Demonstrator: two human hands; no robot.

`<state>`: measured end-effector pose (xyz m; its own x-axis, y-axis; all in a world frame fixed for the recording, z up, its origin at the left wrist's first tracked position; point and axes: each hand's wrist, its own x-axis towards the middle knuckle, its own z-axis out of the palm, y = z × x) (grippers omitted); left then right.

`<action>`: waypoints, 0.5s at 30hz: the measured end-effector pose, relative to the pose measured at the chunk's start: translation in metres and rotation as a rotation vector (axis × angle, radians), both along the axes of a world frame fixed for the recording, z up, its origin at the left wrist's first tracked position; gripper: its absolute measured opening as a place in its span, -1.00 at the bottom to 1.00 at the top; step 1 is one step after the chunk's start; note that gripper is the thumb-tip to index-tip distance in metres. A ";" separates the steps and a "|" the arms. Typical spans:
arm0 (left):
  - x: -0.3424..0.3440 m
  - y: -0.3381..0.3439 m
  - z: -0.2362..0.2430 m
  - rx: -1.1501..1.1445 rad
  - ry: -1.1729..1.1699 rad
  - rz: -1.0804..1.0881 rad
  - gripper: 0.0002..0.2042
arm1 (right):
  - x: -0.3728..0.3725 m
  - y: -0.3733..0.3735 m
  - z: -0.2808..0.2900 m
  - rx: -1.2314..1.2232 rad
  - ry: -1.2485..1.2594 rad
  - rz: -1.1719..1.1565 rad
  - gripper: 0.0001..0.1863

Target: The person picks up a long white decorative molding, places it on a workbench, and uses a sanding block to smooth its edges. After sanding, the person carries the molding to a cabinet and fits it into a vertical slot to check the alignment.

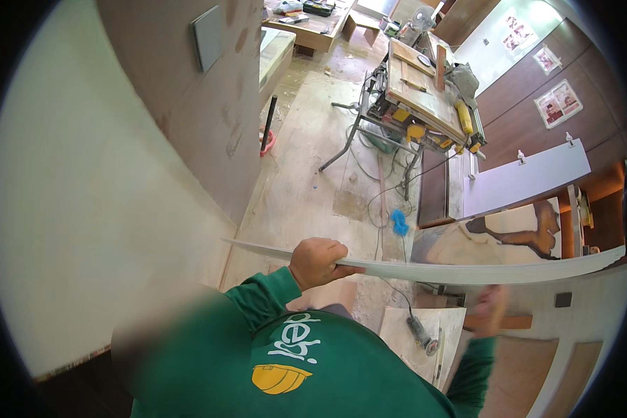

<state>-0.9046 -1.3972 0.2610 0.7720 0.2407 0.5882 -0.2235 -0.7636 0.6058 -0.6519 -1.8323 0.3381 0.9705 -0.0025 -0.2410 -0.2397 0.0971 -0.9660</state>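
My left hand (319, 263) is closed around a long, thin white strip (460, 272), with its fingers wrapped over the edge. The strip runs across in front of me, from near the pale wall on the left to the cabinets at far right. It looks curved in this view, and I cannot tell how wide it is. My right hand (491, 306) is just on the near side of the strip, right of my body. Motion smears its fingers, so I cannot tell whether it touches the strip.
Ahead stands a table saw (414, 104) on metal legs, with cables beneath. A blue crumpled item (399, 223) lies on the dusty floor. An angle grinder (422, 336) rests on a pale board (390, 324) near me. A white hinged door (529, 177) is at right.
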 end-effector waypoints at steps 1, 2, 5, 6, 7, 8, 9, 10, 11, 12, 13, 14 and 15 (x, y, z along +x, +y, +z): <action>0.022 0.007 0.004 -0.041 -0.039 -0.013 -0.45 | -0.013 0.000 -0.045 -0.419 0.007 0.228 -0.84; 0.040 0.017 0.008 -0.070 -0.055 -0.011 -0.45 | -0.050 0.036 -0.077 -0.574 -0.078 0.396 -0.76; 0.098 0.049 0.031 -0.161 -0.109 -0.023 -0.52 | -0.104 0.043 -0.206 -0.537 0.620 0.605 -0.50; 0.115 0.062 0.037 -0.186 -0.117 -0.020 -0.55 | -0.111 0.058 -0.222 -0.540 0.748 0.651 -0.50; 0.134 0.073 0.046 -0.212 -0.133 0.010 -0.55 | -0.109 0.069 -0.234 -0.542 0.785 0.686 -0.49; 0.151 0.086 0.053 -0.232 -0.141 0.041 -0.56 | -0.099 0.083 -0.241 -0.538 0.797 0.719 -0.48; 0.168 0.098 0.058 -0.249 -0.152 0.075 -0.56 | -0.087 0.098 -0.242 -0.535 0.804 0.756 -0.47; 0.187 0.112 0.062 -0.278 -0.199 0.107 -0.58 | -0.068 0.115 -0.243 -0.528 0.798 0.789 -0.46; 0.211 0.124 0.060 -0.320 -0.247 0.126 -0.61 | -0.045 0.129 -0.242 -0.526 0.787 0.804 -0.46; 0.231 0.140 0.064 -0.342 -0.300 0.159 -0.63 | -0.020 0.149 -0.242 -0.515 0.767 0.842 -0.45; 0.248 0.157 0.068 -0.368 -0.328 0.186 -0.64 | 0.003 0.169 -0.240 -0.502 0.753 0.879 -0.44; 0.269 0.177 0.067 -0.378 -0.362 0.213 -0.64 | 0.029 0.189 -0.234 -0.501 0.736 0.923 -0.43; 0.289 0.197 0.064 -0.395 -0.388 0.237 -0.63 | 0.053 0.207 -0.222 -0.496 0.724 0.961 -0.42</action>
<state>-0.6154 -1.2007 0.3249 0.4177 0.6380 0.6469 -0.3361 -0.5530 0.7624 -0.5993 -1.6249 0.1157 0.2846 0.3773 -0.8813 -0.4915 -0.7318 -0.4721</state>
